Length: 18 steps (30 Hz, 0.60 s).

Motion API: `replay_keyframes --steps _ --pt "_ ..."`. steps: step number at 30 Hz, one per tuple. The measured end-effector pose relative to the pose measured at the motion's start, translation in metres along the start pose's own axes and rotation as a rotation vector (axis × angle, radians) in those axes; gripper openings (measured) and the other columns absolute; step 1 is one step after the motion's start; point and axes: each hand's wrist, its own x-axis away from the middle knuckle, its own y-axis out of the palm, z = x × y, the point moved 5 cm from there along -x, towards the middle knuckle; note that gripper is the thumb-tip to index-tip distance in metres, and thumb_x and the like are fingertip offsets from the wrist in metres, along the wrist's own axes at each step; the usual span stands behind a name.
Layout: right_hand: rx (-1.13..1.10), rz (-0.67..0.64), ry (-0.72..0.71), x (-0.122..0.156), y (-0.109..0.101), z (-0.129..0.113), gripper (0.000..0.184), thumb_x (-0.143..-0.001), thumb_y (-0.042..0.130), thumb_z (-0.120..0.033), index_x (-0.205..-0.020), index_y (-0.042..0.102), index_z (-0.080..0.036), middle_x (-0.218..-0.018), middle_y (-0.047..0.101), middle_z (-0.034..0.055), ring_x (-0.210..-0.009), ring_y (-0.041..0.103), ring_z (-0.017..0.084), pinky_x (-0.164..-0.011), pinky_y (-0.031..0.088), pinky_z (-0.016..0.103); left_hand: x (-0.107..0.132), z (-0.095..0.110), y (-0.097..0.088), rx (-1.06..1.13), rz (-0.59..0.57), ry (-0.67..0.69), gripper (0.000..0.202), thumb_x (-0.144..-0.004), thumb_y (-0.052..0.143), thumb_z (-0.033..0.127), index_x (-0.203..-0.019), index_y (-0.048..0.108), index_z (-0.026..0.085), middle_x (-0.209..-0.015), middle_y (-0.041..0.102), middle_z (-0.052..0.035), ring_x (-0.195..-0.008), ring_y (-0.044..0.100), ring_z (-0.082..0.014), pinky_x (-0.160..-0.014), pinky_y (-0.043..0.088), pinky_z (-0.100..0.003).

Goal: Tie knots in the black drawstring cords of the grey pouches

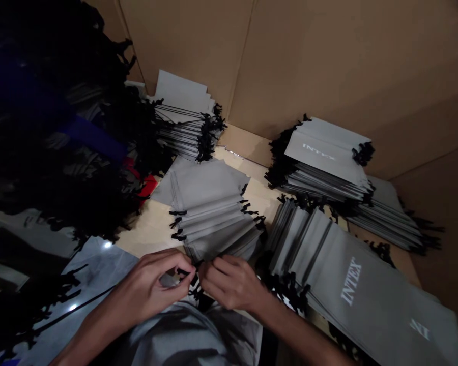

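Observation:
My left hand pinches a black drawstring cord between thumb and fingertips. Close beside it, my right hand is closed, its curled fingers also on the cord, though the exact grip is hidden. Just beyond both hands lies a fanned row of grey drawstring bags, with short black cord ends sticking out at both sides. Below the hands, more black cord ends hang over grey cloth near my lap; which bag the held cord belongs to is hard to make out.
Grey bags with white "INTEX" print spread at the right. A printed stack stands at the back right, another bag stack at the back left. A dark heap of black cords fills the left. Cardboard walls rise behind.

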Motion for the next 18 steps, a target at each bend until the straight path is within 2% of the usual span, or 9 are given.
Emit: replay_keyframes --steps 5,10,12,15,18 --pt "-0.001 0.028 0.006 -0.001 -0.002 0.0 0.021 -0.11 0.061 -0.014 -0.091 0.069 -0.017 -0.089 0.07 0.0025 -0.078 0.058 0.015 -0.064 0.04 0.032 0.005 -0.003 -0.001 -0.002 0.017 -0.025 0.015 -0.095 0.067 0.011 -0.089 0.069 0.024 -0.08 0.077 0.0041 -0.07 0.073 -0.0127 -0.066 0.054 -0.02" --pt "0.02 0.08 0.074 -0.002 -0.002 0.004 0.03 -0.114 0.053 -0.014 -0.091 0.07 -0.019 -0.074 0.063 -0.0003 -0.073 0.055 0.015 -0.062 0.04 0.031 0.006 -0.005 -0.004 0.002 0.017 -0.043 0.011 -0.099 0.069 0.016 -0.094 0.072 0.025 -0.084 0.08 0.004 -0.073 0.076 -0.0129 -0.069 0.057 -0.018" --pt "0.035 0.072 0.123 -0.002 -0.002 0.008 0.031 -0.115 0.05 -0.014 -0.093 0.071 -0.017 -0.073 0.062 0.0001 -0.073 0.055 0.016 -0.06 0.039 0.031 0.007 -0.007 -0.004 0.009 -0.014 -0.073 0.007 -0.102 0.07 0.022 -0.1 0.075 0.026 -0.091 0.083 0.0024 -0.081 0.079 -0.0143 -0.07 0.059 -0.017" --pt "0.053 0.048 0.162 -0.003 -0.007 0.01 0.022 -0.115 0.054 -0.018 -0.103 0.073 -0.014 -0.083 0.071 0.0023 -0.076 0.057 0.016 -0.058 0.039 0.032 0.009 -0.012 -0.004 0.046 -0.041 -0.131 0.011 -0.104 0.07 0.029 -0.109 0.08 0.03 -0.103 0.086 0.0012 -0.093 0.082 -0.016 -0.073 0.061 -0.016" --pt "0.075 0.02 0.174 -0.004 -0.017 0.01 0.022 -0.116 0.051 -0.021 -0.117 0.072 -0.013 -0.097 0.077 0.0043 -0.081 0.06 0.017 -0.059 0.043 0.031 0.011 -0.018 -0.007 0.07 -0.015 -0.197 0.016 -0.104 0.07 0.037 -0.109 0.085 0.033 -0.107 0.087 0.0011 -0.096 0.083 -0.0174 -0.065 0.061 -0.015"
